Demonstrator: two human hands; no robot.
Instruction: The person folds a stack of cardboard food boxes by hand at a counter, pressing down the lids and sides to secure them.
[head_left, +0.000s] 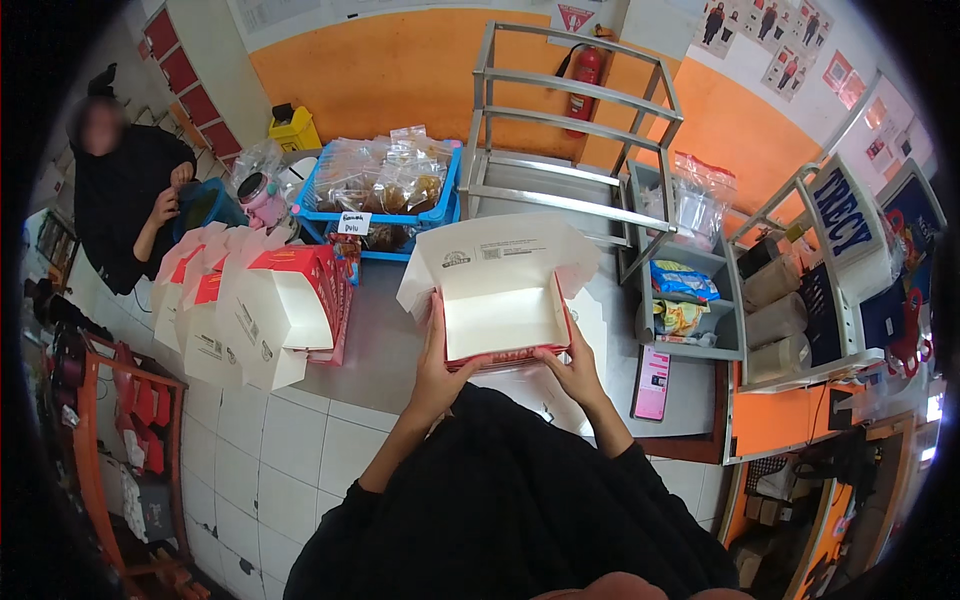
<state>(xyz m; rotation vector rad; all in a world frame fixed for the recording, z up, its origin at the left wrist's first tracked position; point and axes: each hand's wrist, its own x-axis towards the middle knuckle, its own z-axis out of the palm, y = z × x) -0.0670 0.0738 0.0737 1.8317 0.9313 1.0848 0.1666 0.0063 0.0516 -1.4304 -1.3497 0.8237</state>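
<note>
Between my two hands is a red and white cardboard food box (501, 319), its lid raised and leaning away from me. The white inside holds nothing that I can see. My left hand (435, 356) grips the left wall, thumb along the front edge. On the opposite side my right hand (576, 364) holds the right front corner the same way. Flat white card (591, 311) lies on the steel table (375, 330) beneath, partly hidden by the box and my right hand. Several folded boxes with open lids (277, 315) stand in a row at the table's left.
A blue basket (375, 221) of filled plastic bags stands at the back, beside a metal rack frame (577, 120). To the right are a grey compartment tray (690, 322) and a phone (651, 382). Another person (127, 180) handles a blue container (206, 214) at the left.
</note>
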